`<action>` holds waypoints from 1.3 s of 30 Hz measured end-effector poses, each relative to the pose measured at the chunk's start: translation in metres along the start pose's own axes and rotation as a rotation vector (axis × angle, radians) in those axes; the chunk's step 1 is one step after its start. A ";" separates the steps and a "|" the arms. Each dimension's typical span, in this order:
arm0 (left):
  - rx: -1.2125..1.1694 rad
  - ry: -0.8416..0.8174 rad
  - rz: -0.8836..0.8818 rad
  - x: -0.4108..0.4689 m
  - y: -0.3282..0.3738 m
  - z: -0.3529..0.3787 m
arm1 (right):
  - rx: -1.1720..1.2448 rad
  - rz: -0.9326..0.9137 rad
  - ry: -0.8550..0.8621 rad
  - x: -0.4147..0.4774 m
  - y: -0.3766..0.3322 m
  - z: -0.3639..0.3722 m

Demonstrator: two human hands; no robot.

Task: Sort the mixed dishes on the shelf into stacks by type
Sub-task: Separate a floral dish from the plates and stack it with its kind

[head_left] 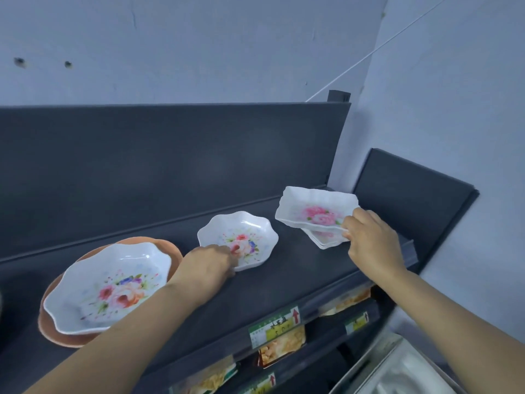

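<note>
A big scalloped white dish with painted flowers sits flat on an orange plate at the left of the shelf. A smaller matching dish lies mid-shelf. At the shelf's right end, a rectangular dish with pink roses is tilted, raised over a stack of similar dishes.

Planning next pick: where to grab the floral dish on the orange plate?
Pinch the floral dish by its near rim, from the front: the scalloped rim flares up off the orange plate, and the back panel closes the far side.
</note>
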State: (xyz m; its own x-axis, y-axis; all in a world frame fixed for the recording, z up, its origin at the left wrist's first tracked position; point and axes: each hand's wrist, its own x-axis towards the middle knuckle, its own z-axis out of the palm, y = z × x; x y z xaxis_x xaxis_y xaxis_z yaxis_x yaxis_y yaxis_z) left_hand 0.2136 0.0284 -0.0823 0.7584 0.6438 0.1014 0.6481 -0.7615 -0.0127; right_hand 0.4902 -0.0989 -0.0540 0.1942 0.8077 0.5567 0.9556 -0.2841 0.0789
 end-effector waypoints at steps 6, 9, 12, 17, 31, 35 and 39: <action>-0.029 0.016 -0.010 0.002 0.005 -0.005 | 0.011 0.006 -0.045 0.005 0.030 0.020; -0.034 0.006 -0.012 0.005 0.007 -0.002 | 0.066 0.006 -0.040 0.007 0.040 0.029; -0.026 -0.008 -0.020 0.007 0.008 -0.001 | 0.118 0.009 -0.045 0.009 0.053 0.037; -0.020 -0.021 -0.030 0.010 0.010 -0.001 | 0.140 0.077 -0.132 0.016 0.071 0.049; 0.004 -0.056 -0.050 0.013 0.018 -0.001 | 0.048 0.268 -0.310 0.027 0.060 0.049; 0.028 -0.071 -0.056 0.013 0.019 -0.001 | 0.273 0.137 -0.352 0.028 0.033 0.040; 0.020 0.003 -0.018 0.011 0.019 0.000 | 0.368 -0.024 -0.382 0.027 0.002 0.032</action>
State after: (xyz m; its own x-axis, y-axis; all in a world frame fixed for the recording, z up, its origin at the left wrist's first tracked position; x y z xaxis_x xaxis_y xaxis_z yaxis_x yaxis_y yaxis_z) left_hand 0.2345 0.0208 -0.0814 0.7467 0.6568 0.1052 0.6626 -0.7483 -0.0306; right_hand 0.5049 -0.0611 -0.0657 0.1730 0.9619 0.2115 0.9619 -0.1188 -0.2464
